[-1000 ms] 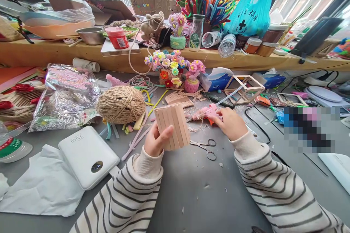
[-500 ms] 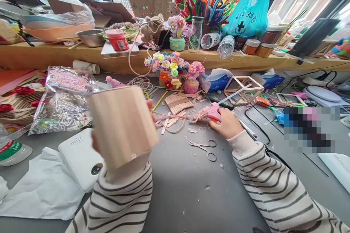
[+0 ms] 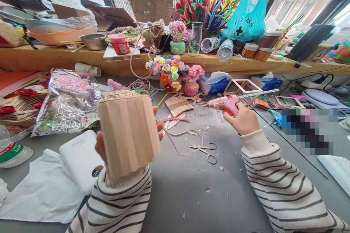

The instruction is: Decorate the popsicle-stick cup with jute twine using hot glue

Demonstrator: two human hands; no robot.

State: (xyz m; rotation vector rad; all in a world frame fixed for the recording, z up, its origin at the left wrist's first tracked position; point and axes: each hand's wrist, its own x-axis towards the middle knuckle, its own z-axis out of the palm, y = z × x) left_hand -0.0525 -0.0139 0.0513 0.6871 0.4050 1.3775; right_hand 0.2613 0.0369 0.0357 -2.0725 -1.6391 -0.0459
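My left hand [image 3: 159,128] is wrapped round a cup-shaped holder [image 3: 128,136] sided with flat wooden sticks, tilted, with coiled twine on the end facing away. Only fingers at its two sides show; the palm is hidden behind it. A loose length of twine [image 3: 179,151] trails from the holder over the table. My right hand [image 3: 246,119] grips a pink hot glue gun [image 3: 228,104] by its handle, nozzle toward the left, a clear glue stick [image 3: 259,94] jutting from its back. Small scissors [image 3: 206,149] lie between the two hands.
Behind the hands lie a bundle of craft sticks [image 3: 179,105] and pipe-cleaner flowers [image 3: 168,67]. A white power bank [image 3: 79,160] and crumpled tissue [image 3: 41,189] are at left. Jars, a glass bottle [image 3: 195,40] and a blue bag [image 3: 246,18] stand on the ledge.
My right hand has lifted the glue gun off the table and moved it right, away from the twine. The holder in my left hand has shifted slightly right and down.
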